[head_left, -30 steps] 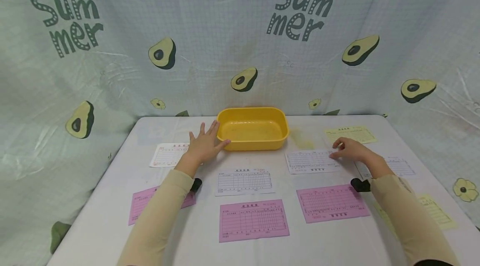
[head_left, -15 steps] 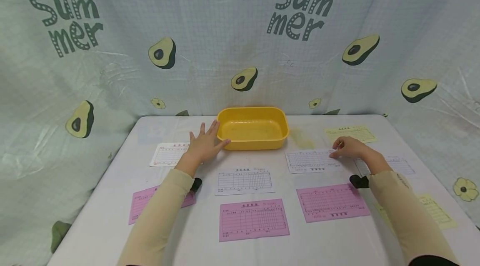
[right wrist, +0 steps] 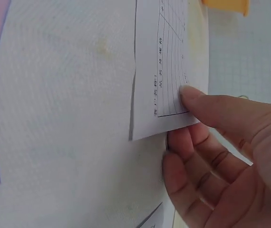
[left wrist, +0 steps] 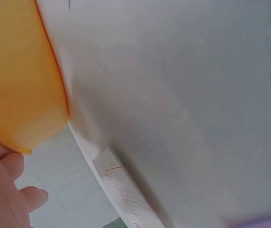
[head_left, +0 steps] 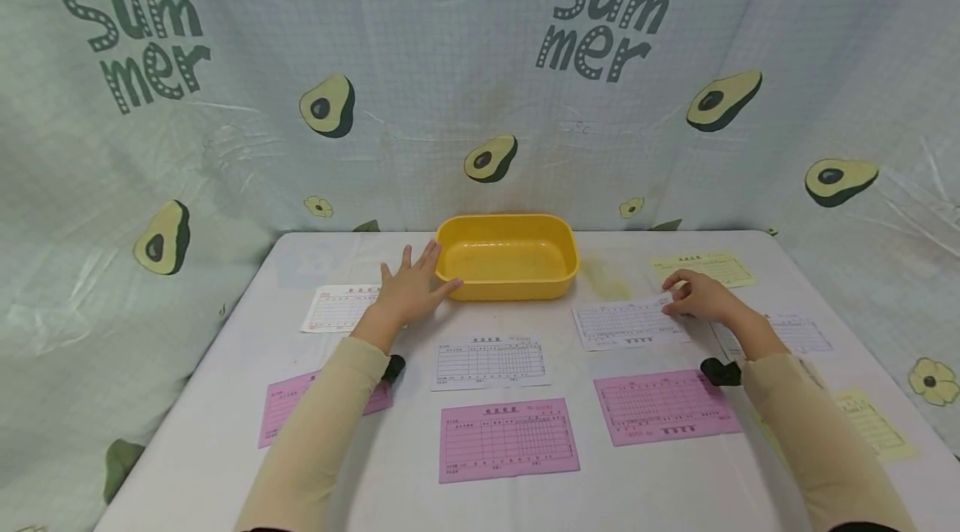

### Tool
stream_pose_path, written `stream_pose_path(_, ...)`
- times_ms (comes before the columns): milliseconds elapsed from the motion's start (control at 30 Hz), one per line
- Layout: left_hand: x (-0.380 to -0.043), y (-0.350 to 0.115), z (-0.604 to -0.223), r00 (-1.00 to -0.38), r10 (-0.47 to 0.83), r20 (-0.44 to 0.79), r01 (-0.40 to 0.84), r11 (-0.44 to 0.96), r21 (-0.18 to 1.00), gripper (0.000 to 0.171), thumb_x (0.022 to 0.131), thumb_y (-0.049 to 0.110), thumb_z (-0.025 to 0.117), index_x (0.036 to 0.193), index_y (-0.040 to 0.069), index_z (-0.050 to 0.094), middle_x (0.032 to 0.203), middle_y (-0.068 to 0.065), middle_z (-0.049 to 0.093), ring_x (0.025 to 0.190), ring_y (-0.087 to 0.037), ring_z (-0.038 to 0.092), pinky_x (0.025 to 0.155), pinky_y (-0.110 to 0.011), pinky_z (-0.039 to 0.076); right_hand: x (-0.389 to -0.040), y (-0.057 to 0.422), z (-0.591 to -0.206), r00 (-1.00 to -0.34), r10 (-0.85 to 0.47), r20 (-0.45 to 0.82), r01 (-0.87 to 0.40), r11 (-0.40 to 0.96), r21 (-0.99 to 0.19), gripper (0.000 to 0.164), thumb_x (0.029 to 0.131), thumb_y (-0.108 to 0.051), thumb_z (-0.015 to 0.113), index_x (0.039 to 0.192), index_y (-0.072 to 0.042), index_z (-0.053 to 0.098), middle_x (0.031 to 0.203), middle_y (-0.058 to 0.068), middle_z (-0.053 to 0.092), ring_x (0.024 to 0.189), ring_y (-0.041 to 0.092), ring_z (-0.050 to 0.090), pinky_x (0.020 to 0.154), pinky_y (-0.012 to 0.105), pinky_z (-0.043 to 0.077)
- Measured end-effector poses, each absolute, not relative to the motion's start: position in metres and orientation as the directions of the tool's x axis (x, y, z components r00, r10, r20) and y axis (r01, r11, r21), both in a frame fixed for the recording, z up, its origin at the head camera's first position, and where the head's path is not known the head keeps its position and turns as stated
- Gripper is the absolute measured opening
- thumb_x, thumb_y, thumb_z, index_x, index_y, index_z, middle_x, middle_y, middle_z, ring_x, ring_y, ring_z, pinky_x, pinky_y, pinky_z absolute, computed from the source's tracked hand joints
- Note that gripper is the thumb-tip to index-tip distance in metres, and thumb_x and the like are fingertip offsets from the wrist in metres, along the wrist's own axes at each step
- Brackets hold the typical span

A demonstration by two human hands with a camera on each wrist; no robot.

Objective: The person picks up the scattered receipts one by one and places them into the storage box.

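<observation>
two hands, head view: left hand (head_left: 407, 292) splayed against yellow tray (head_left: 510, 291), 8 o'clock; right hand (head_left: 707, 300) on white slip (head_left: 624, 327), tray's 4 o'clock. left wrist: fingers touching tray. right wrist: slip pinched at edge; likely light, limp, creases easily; hold near corner.

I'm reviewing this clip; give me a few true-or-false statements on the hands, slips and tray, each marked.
1. The right hand pinches a white slip. True.
2. Three pink slips show in the head view. True.
3. The left hand rests on a pink slip. False: the left hand touches the yellow tray.
4. The yellow tray is heaped with slips. False: no slip shows inside the yellow tray.
5. A yellow slip lies beyond the right hand. True.
</observation>
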State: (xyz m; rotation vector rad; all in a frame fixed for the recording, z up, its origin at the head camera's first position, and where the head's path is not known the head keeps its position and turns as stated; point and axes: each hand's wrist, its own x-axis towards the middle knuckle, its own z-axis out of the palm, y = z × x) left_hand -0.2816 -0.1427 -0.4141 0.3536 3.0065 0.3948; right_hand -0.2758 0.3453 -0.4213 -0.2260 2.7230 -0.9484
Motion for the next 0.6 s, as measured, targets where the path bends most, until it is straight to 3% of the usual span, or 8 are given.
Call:
stream_pose_path(200, -0.281, -0.143, -0.415, -0.969, 0.241, -0.053, 0.219, 0.940, 0.261, 0.091, 0.101, 0.068, 0.040, 0.166, 0.011, 0.011, 0.171, -0.006, 0.009, 0.154, -0.044, 0.002, 0.115, -0.075, 0.004, -0.272, 0.349, -0.423, -0.962, -0.227, -0.152, -0.066, 0.734, -0.675, 0.043, 0.097, -0.009, 0.069, 0.133, 0.010, 0.058, 0.108, 0.023, 0.064, 0.086, 0.020, 0.061, 0.070, 0.028, 0.056)
stream_pose_path(367, -0.282, -0.143, -0.414, -0.967, 0.250, -0.041, 0.230, 0.934, 0.273, 0.091, 0.102, 0.066, 0.042, 0.166, 0.009, 0.012, 0.171, -0.008, 0.010, 0.154, -0.046, 0.003, 0.114, -0.076, 0.005, -0.268, 0.352, -0.423, -0.969, -0.203, -0.138, -0.043, 0.696, -0.717, 0.046, 0.102, -0.012, 0.063, 0.143, 0.008, 0.054, 0.129, 0.033, 0.060, 0.097, 0.023, 0.065, 0.076, 0.030, 0.059)
stream_pose_path(600, -0.281, -0.143, -0.414, -0.968, 0.247, -0.039, 0.229, 0.938, 0.258, 0.090, 0.102, 0.066, 0.042, 0.166, 0.009, 0.013, 0.171, -0.009, 0.011, 0.154, -0.046, 0.004, 0.114, -0.076, 0.005, -0.263, 0.355, -0.418, -0.982, -0.170, -0.086, -0.035, 0.601, -0.798, 0.048, 0.106, -0.019, 0.060, 0.144, 0.008, 0.052, 0.130, 0.031, 0.060, 0.094, 0.010, 0.065, 0.075, 0.025, 0.058)
